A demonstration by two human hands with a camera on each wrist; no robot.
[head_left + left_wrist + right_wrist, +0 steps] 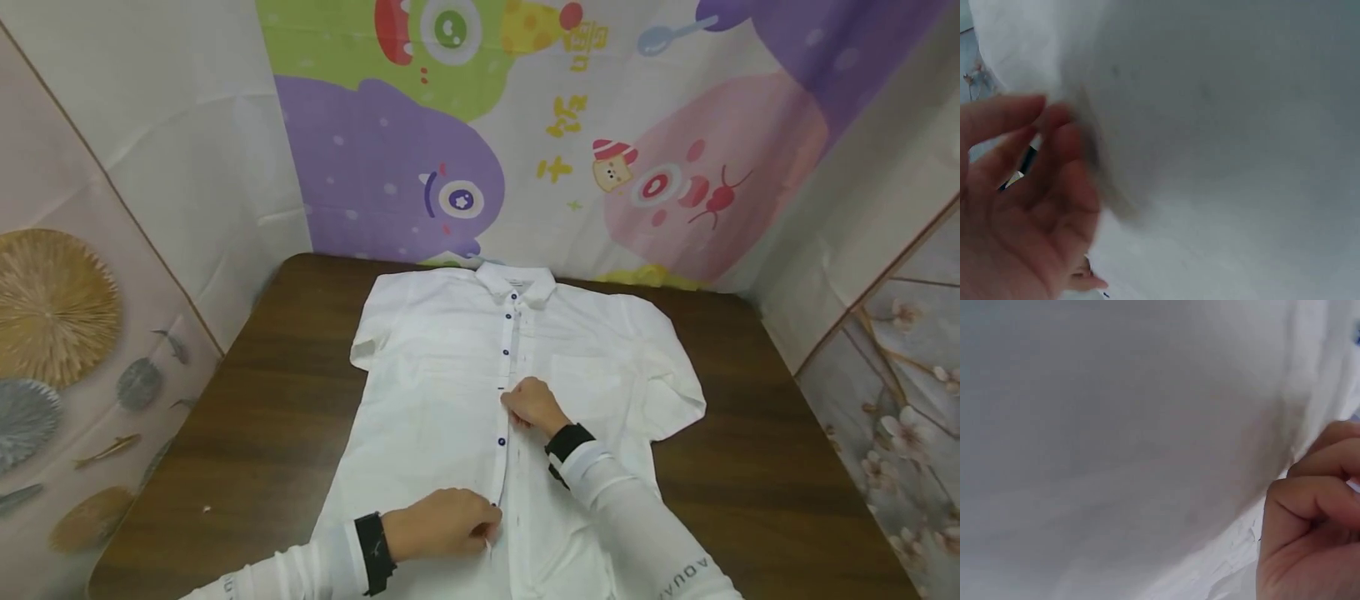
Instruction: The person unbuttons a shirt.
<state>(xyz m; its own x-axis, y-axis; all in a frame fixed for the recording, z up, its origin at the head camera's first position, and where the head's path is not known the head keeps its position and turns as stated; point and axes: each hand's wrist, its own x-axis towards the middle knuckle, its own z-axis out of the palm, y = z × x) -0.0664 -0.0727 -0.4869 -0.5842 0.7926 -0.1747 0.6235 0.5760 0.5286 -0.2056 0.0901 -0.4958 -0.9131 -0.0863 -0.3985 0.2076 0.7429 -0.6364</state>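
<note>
A white short-sleeved shirt [427, 400] lies front up and spread out, its collar at the far side. Dark buttons run down its middle, and the front edges lie side by side. My right hand [534, 404] pinches the front edge about mid-chest, between two buttons. Lower down, my left hand [446, 525] holds the same button strip with curled fingers. In the left wrist view, the fingers [1063, 181] meet a blurred fold of cloth. Curled fingers [1313, 500] also show against the cloth in the right wrist view. The fingertips of both hands are partly hidden.
The shirt lies on a dark brown wooden table [742, 467]. A small pale speck [207, 508] is on its left part. Behind the table hangs a cloth with cartoon monsters [397, 167]. Patterned panels stand at both sides.
</note>
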